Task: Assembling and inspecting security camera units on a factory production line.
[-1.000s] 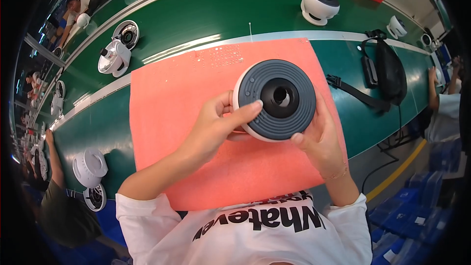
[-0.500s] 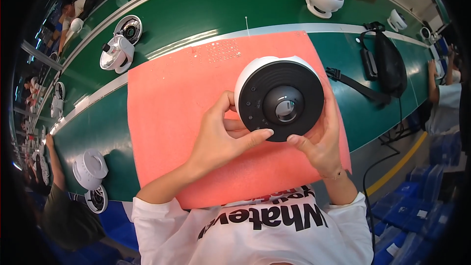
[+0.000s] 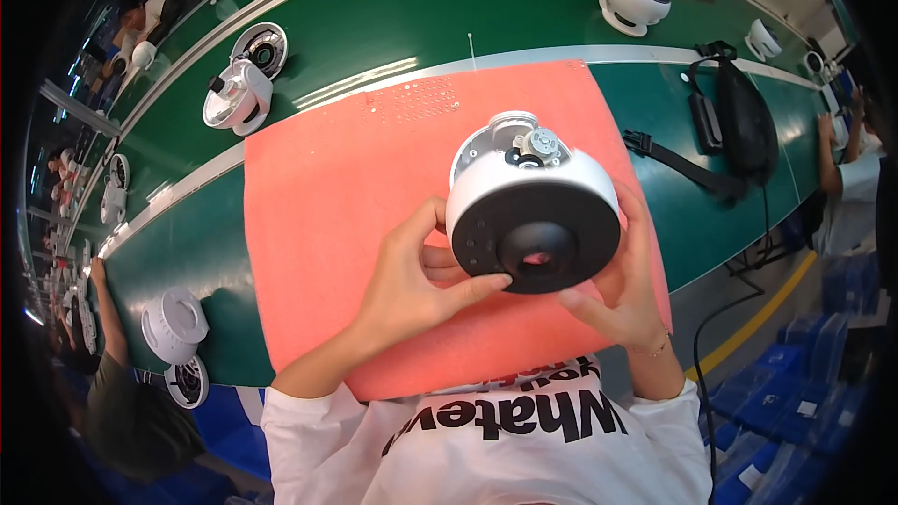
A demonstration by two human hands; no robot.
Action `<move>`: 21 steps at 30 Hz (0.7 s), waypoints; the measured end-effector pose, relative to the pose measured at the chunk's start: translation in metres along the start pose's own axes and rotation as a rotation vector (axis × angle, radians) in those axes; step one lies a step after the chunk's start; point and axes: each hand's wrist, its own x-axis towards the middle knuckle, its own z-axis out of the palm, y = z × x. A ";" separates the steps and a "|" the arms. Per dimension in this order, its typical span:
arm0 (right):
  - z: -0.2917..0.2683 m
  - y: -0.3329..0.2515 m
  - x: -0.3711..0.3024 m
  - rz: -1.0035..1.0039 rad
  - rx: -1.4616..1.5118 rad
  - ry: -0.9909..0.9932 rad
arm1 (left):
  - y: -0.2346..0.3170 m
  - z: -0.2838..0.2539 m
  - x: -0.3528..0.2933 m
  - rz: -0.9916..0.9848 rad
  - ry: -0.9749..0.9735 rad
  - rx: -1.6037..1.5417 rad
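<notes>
At the far left of the green worktop (image 3: 393,28), a white kettle-shaped housing (image 3: 236,96) is set, and a white round cap (image 3: 174,325) lies at the near left edge. Over the salmon foam mat (image 3: 327,224), a white dome unit with a black round face (image 3: 531,215) is held up in the air between both hands, tilted so its open top with small metal parts is turned away. The left hand (image 3: 412,285) is closed on its near-left side, thumb on the black face; the right hand (image 3: 627,295) is clasped round its right rim. It is judged rigid, smooth and fairly light, with delicate parts at the open end, so the white rim is the safer hold. A black strap bag (image 3: 744,122) is laid to the right, with another white dome (image 3: 631,0) beyond; co-workers are seated along the line.
</notes>
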 end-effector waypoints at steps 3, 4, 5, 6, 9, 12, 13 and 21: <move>-0.003 0.002 -0.011 0.041 -0.072 0.063 | -0.012 -0.004 -0.010 0.057 -0.024 0.107; -0.003 0.003 -0.011 0.021 -0.123 0.037 | -0.018 -0.005 -0.011 0.167 -0.021 0.237; -0.003 0.004 -0.011 0.000 -0.175 0.011 | -0.022 -0.006 -0.014 0.277 -0.018 0.368; 0.004 0.000 -0.006 -0.110 -0.325 0.021 | -0.021 -0.005 -0.016 0.324 -0.007 0.390; 0.019 -0.001 -0.009 -0.038 -0.299 0.096 | -0.013 -0.007 -0.023 0.287 0.019 0.405; 0.021 0.000 -0.008 -0.093 -0.292 0.023 | -0.024 -0.016 -0.025 0.446 0.019 0.453; 0.024 -0.003 -0.007 -0.095 -0.292 0.022 | -0.025 -0.018 -0.026 0.447 0.020 0.453; 0.046 -0.016 -0.005 -0.227 -0.555 -0.021 | -0.031 -0.029 -0.033 0.547 0.069 0.527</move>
